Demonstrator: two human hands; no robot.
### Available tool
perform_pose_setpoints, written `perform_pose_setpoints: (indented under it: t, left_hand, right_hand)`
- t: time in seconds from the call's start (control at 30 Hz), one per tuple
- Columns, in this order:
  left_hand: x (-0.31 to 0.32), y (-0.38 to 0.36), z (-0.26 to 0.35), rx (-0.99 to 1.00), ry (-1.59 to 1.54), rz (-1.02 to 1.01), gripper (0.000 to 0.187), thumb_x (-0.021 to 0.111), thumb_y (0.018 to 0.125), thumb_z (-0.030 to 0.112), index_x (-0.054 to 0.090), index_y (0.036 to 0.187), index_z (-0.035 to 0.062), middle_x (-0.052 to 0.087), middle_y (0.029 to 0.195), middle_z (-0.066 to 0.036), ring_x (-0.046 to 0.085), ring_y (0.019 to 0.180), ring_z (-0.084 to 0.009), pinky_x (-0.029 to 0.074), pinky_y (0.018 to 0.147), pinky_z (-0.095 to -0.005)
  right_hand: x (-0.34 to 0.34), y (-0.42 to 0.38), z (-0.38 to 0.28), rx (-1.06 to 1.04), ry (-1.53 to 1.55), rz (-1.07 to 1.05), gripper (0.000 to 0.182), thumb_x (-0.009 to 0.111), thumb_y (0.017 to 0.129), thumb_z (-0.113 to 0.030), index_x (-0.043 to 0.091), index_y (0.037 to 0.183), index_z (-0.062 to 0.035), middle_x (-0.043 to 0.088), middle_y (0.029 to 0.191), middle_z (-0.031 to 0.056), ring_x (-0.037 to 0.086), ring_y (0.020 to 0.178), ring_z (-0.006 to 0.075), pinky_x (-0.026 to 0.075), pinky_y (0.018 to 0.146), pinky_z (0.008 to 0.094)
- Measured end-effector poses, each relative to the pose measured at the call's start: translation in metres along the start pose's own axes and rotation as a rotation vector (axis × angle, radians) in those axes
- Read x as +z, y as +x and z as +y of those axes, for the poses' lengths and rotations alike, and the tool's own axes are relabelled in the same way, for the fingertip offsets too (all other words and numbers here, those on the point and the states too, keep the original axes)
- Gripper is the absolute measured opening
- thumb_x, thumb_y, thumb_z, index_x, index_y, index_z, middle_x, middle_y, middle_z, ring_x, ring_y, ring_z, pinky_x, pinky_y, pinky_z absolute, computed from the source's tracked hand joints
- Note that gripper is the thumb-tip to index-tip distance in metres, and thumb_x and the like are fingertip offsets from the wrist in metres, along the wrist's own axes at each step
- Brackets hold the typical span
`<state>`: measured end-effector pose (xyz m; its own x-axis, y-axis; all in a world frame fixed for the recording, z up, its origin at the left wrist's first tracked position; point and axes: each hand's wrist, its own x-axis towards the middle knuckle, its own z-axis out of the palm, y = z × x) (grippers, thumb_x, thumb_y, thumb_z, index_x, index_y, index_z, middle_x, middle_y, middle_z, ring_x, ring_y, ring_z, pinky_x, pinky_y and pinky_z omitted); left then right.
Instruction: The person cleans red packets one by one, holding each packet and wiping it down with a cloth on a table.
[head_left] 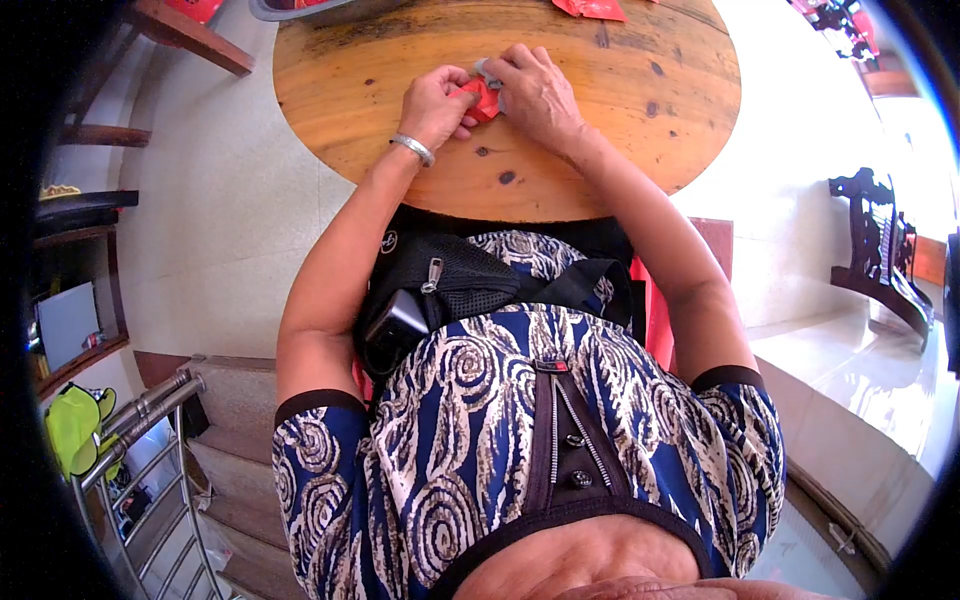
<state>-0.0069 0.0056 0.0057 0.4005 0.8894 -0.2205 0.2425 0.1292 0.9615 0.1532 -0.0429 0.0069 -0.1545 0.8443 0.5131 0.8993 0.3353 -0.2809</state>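
Observation:
Over the wooden table, my left hand (436,106), with a silver bracelet on its wrist, pinches a small red paper-like piece (484,100). My right hand (538,98) is close beside it, fingers bent over a crumpled grey-white piece (487,72) that lies against the red one. The right fingertips are partly hidden, and I cannot make out what the grey-white piece is. Both hands are closed and nearly touch each other.
The round wooden table (600,150) has a grey basin (310,8) at its far left and red paper (592,9) at its far edge. A black bag (450,275) rests at my waist. Stairs with a metal railing (150,420) are at left, a dark carved chair (880,245) at right.

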Motion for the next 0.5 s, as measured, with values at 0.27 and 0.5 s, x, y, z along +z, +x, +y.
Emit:
perform_pose_setpoints:
  t: [0.27, 0.5]
  left_hand:
    - [0.000, 0.002, -0.004, -0.013, 0.016, 0.004, 0.016, 0.064, 0.085, 0.007, 0.058, 0.099, 0.0030, 0.061, 0.071, -0.002, 0.057, 0.051, -0.0085, 0.048, 0.039, -0.0214]
    - [0.000, 0.002, -0.003, -0.022, -0.004, 0.006, 0.017, 0.064, 0.085, 0.007, 0.058, 0.100, 0.0035, 0.062, 0.072, -0.002, 0.057, 0.052, -0.0084, 0.048, 0.039, -0.0214]
  right_hand:
    - [-0.003, 0.001, 0.023, 0.112, 0.000, 0.009, 0.029, 0.059, 0.075, -0.008, 0.065, 0.102, -0.0157, 0.057, 0.097, 0.0091, 0.054, 0.094, 0.0316, 0.049, 0.079, 0.0417]
    - [-0.009, -0.006, 0.038, 0.177, -0.114, 0.024, 0.028, 0.062, 0.073, -0.009, 0.066, 0.100, -0.0148, 0.055, 0.096, 0.0110, 0.055, 0.094, 0.0318, 0.049, 0.080, 0.0415]
